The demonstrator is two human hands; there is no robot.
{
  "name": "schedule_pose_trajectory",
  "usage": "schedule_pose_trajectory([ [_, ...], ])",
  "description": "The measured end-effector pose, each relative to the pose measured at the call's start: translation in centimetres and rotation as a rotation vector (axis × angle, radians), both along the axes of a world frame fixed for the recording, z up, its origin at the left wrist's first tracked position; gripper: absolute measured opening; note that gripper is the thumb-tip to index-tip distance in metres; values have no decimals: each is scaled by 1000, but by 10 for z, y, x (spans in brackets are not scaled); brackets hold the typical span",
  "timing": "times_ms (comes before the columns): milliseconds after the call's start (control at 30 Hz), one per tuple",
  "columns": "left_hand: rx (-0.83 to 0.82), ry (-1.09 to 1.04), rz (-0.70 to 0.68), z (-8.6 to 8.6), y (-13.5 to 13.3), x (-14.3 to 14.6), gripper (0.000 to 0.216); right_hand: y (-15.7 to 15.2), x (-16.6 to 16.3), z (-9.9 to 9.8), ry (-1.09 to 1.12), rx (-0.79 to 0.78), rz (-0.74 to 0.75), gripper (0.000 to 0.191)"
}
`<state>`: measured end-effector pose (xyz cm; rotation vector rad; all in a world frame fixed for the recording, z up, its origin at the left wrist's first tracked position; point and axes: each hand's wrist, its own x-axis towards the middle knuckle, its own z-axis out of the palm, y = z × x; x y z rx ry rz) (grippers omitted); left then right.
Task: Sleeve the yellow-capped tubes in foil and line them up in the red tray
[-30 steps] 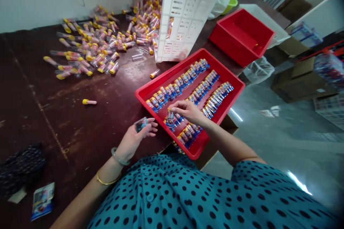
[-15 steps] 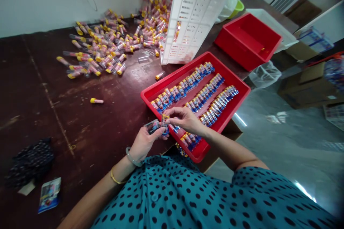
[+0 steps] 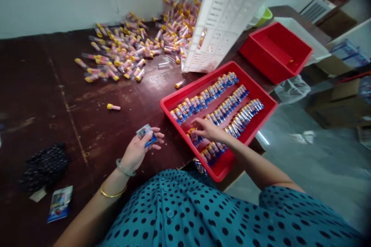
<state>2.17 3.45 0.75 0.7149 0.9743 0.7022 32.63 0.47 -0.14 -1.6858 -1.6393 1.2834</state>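
Note:
My left hand is raised over the dark brown table and is closed on a few small clear blue-printed packs held at its fingertips. My right hand reaches into the near red tray, fingers bent down onto the packs in the middle row; whether it grips one is hidden. The tray holds three rows of such packs.
A heap of clear tubes with yellow caps and pink ends lies at the back. One stray tube lies mid-table. A white slotted crate leans behind the tray. A second red bin stands right. A dark cloth and a printed card lie near left.
My hands, together at the tray's near corner half a second ago, have parted. The right went back into the tray. The left drew away left, still holding packs.

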Motion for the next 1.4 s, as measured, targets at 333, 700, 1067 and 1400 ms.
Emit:
schedule_pose_trajectory([
  [333,-17,59,328,-12,6,-62,36,133,-140,23,-147,472,364,13],
  [700,-51,155,459,-15,2,-136,49,282,-86,36,-754,62,267,34],
  [1067,-14,-24,433,-10,31,-88,38,295,-121,0,-660,295,238,26],
  [1400,-14,-25,529,-8,27,-100,30,272,-189,9,-521,490,497,39],
])
